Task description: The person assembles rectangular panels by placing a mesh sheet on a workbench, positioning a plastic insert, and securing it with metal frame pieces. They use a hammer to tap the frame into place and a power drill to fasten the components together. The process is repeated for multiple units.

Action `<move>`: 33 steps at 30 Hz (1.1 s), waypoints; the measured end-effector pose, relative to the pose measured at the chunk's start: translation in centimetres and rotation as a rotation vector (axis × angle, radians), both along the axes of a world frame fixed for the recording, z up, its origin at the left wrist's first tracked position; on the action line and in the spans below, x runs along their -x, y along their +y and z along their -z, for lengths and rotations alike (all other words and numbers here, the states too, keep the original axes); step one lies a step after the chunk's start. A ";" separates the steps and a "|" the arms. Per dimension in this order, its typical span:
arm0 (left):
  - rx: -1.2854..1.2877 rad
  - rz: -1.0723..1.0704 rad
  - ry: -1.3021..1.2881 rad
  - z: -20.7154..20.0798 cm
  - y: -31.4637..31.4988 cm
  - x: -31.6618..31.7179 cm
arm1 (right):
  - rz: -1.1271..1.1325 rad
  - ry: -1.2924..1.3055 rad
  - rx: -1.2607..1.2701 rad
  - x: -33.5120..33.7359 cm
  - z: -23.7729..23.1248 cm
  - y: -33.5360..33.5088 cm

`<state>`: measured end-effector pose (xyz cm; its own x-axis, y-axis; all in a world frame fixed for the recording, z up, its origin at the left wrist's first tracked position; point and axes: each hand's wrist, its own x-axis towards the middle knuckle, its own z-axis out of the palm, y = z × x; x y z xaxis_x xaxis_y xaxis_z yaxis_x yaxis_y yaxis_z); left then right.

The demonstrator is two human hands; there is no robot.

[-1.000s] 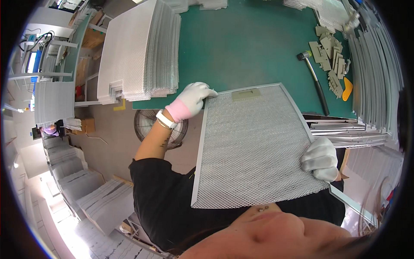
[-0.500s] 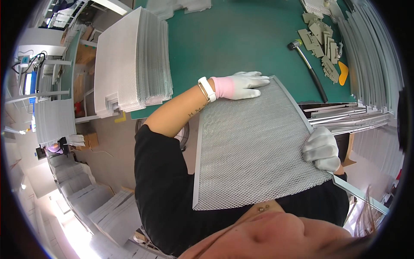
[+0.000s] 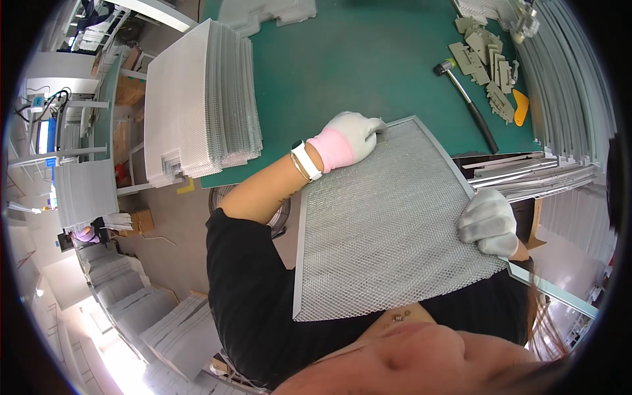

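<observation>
A silver metal mesh panel (image 3: 388,217) slants from the green table's near edge toward my chest. Thin metal frame strips line its left, far and right sides; the near side shows bare mesh. My left hand (image 3: 353,137), in a white glove with a pink cuff, is curled over the far left part of the panel, its fingertips partly hidden. On the right side, my gloved right hand (image 3: 488,224) is closed around the panel's edge and frame strip. Below that hand, a loose end of the frame strip (image 3: 556,289) sticks out away from the mesh to the lower right.
A tall stack of mesh sheets (image 3: 197,99) stands on the table's left. To the right lie a black-handled mallet (image 3: 471,105), several greenish-grey flat pieces (image 3: 487,62) and an orange-yellow curved piece (image 3: 520,107). Long metal strips (image 3: 566,85) are piled along the right side.
My left hand has gone from lying flat with fingers stretched to curled over the panel's far edge, slightly nearer and to the left. The right hand keeps its grip.
</observation>
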<state>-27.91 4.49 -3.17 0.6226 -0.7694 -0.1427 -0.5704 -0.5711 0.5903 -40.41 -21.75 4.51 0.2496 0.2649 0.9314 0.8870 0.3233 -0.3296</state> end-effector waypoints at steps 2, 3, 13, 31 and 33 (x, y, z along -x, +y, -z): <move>-0.050 -0.052 -0.009 -0.2 -0.2 0.1 | 0.019 -0.008 -0.026 0.1 0.1 0.0; -0.088 -0.084 -0.009 -0.2 -0.2 -0.1 | 0.032 0.003 -0.047 0.1 0.2 0.1; -0.019 0.096 0.167 0.6 -0.5 -5.3 | 0.057 0.041 0.058 0.7 -0.1 -0.8; -0.003 0.241 0.172 -6.8 0.6 -6.2 | 0.044 0.000 0.189 -1.2 -0.8 -2.2; 0.579 0.309 0.542 -10.6 5.9 -3.3 | 0.004 0.068 0.152 -3.5 -2.1 -1.9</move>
